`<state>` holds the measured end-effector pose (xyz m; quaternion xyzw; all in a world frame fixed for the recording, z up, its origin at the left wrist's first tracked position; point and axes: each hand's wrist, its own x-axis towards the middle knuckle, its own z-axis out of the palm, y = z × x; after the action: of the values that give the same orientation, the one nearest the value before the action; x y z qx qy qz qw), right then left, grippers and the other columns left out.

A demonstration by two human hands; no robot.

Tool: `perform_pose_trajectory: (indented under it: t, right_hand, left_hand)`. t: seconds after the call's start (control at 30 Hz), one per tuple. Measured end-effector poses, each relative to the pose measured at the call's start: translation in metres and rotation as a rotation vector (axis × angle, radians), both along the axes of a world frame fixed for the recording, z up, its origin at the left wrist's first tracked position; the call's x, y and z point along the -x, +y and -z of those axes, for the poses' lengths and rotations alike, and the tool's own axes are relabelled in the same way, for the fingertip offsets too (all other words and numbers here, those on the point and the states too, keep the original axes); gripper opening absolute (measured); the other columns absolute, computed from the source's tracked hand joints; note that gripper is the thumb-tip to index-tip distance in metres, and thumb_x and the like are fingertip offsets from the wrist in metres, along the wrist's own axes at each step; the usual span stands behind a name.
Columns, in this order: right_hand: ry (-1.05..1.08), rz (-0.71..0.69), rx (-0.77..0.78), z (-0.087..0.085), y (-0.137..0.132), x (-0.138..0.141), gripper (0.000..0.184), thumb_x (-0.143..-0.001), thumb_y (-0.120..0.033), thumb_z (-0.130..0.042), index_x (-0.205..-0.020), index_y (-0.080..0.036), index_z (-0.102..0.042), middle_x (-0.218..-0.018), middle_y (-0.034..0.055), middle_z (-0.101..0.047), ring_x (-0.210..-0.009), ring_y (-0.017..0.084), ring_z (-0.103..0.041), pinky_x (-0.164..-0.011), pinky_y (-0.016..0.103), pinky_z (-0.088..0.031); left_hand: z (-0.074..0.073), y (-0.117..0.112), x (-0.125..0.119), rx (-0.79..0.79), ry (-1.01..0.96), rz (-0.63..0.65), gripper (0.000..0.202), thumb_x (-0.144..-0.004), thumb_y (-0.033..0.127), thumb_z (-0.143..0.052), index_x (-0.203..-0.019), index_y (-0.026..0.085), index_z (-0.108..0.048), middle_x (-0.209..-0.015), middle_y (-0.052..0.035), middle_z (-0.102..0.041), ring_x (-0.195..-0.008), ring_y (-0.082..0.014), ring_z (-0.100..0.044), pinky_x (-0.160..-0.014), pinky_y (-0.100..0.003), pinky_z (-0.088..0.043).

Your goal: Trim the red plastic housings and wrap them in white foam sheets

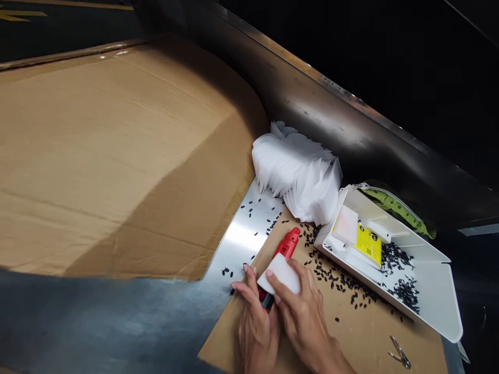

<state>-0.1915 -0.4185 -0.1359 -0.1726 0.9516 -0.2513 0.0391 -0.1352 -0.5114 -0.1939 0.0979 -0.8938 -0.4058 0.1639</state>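
Observation:
My left hand (258, 327) is low in the middle of the head view, cupped round the lower, black end of a red-and-black handheld tool (289, 243). Its exact kind I cannot make out. The red end points away from me over the cardboard. Between the thumb and fingers of my right hand (302, 306) is a small white foam sheet (284, 274), pressed against the tool and covering its middle. Many small black pieces (339, 280) lie scattered to the right of my hands.
A white open bin (432, 291) at right contains black pieces, white blocks and a yellow label (368, 244). Behind stand bunched thin white sheets (296, 161). Large cardboard (117, 156) covers the left. A metal clip (399, 353) lies lower right; a green zipped pouch (397, 208) sits behind the bin.

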Motion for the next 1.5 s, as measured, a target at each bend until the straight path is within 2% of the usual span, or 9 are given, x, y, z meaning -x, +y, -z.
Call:
perform_pose_trajectory:
  t: [0.13,0.37,0.6,0.77,0.93,1.1,1.2,1.37,1.5]
  right_hand:
    - [0.031,0.000,-0.083,-0.004,-0.001,0.004,0.046,-0.094,-0.018,-0.043,-0.135,-0.038,-0.051,-0.142,0.0098,-0.040,-0.119,0.033,-0.044,-0.088,0.051,-0.048]
    - [0.018,-0.081,-0.153,-0.012,-0.001,0.005,0.048,-0.091,-0.019,-0.048,-0.134,-0.041,-0.051,-0.142,0.0066,-0.042,-0.106,0.030,-0.049,-0.075,0.043,-0.051]
    - [-0.040,-0.121,-0.169,-0.022,-0.008,0.009,0.045,-0.092,-0.021,-0.047,-0.135,-0.035,-0.050,-0.140,0.0122,-0.040,-0.112,0.032,-0.049,-0.076,0.044,-0.053]
    - [-0.017,-0.096,-0.192,-0.022,-0.012,0.008,0.040,-0.095,-0.023,-0.043,-0.132,-0.031,-0.054,-0.145,0.0161,-0.033,-0.119,0.038,-0.047,-0.077,0.049,-0.053]
    - [0.024,-0.033,-0.083,-0.011,-0.006,0.013,0.043,-0.095,-0.025,-0.045,-0.137,-0.035,-0.049,-0.144,0.0128,-0.035,-0.124,0.035,-0.043,-0.086,0.048,-0.052]
    - [0.077,0.159,0.086,0.007,-0.002,0.023,0.046,-0.100,-0.024,-0.034,-0.145,-0.033,-0.036,-0.150,0.0104,-0.021,-0.138,0.029,-0.027,-0.107,0.052,-0.039]
    - [0.047,0.147,0.198,0.016,0.001,0.018,0.047,-0.101,-0.025,-0.031,-0.147,-0.034,-0.031,-0.151,0.0081,-0.021,-0.140,0.025,-0.026,-0.112,0.048,-0.033]
    - [0.071,0.213,0.233,0.016,0.001,0.026,0.044,-0.101,-0.030,-0.028,-0.144,-0.029,-0.039,-0.149,0.0098,-0.021,-0.142,0.026,-0.023,-0.115,0.050,-0.027]
    - [0.014,0.155,0.270,0.015,-0.003,0.005,0.046,-0.100,-0.029,-0.032,-0.145,-0.037,-0.035,-0.150,0.0065,-0.021,-0.140,0.024,-0.029,-0.111,0.045,-0.036]
  left_hand:
    - [0.001,0.000,-0.002,-0.017,0.014,-0.005,0.081,-0.096,0.024,-0.041,-0.146,0.015,0.023,-0.151,-0.0271,-0.023,-0.132,-0.0341,-0.035,-0.093,-0.048,-0.053]
    - [0.002,0.001,-0.003,-0.044,-0.018,0.000,0.083,-0.095,0.026,-0.042,-0.147,0.016,0.022,-0.153,-0.0255,-0.024,-0.134,-0.0324,-0.034,-0.097,-0.047,-0.049]
    - [0.004,0.001,-0.002,-0.036,0.018,0.014,0.085,-0.095,0.029,-0.044,-0.146,0.015,0.023,-0.151,-0.0296,-0.022,-0.131,-0.0365,-0.037,-0.090,-0.048,-0.054]
    - [0.007,0.001,-0.004,-0.020,0.040,0.022,0.081,-0.095,0.022,-0.041,-0.146,0.015,0.022,-0.152,-0.0290,-0.019,-0.136,-0.0346,-0.031,-0.097,-0.051,-0.048]
    - [0.008,0.001,-0.004,-0.012,0.017,0.014,0.082,-0.095,0.025,-0.045,-0.147,0.017,0.019,-0.154,-0.0251,-0.018,-0.137,-0.0316,-0.029,-0.101,-0.046,-0.047]
    - [0.002,-0.001,0.000,-0.015,-0.001,0.006,0.082,-0.093,0.026,-0.051,-0.151,0.023,0.007,-0.153,-0.0198,-0.029,-0.136,-0.0290,-0.034,-0.103,-0.044,-0.045]
    - [-0.002,-0.002,0.002,-0.024,-0.021,0.018,0.079,-0.094,0.028,-0.049,-0.151,0.023,0.007,-0.147,-0.0187,-0.042,-0.133,-0.0297,-0.040,-0.098,-0.045,-0.051]
    - [-0.008,-0.004,0.003,-0.057,-0.053,0.029,0.078,-0.096,0.028,-0.044,-0.150,0.026,0.013,-0.144,-0.0155,-0.047,-0.133,-0.0294,-0.042,-0.096,-0.050,-0.052]
    - [-0.010,-0.003,0.004,-0.064,-0.088,0.038,0.078,-0.096,0.028,-0.043,-0.149,0.029,0.014,-0.143,-0.0153,-0.049,-0.128,-0.0319,-0.047,-0.088,-0.051,-0.056]
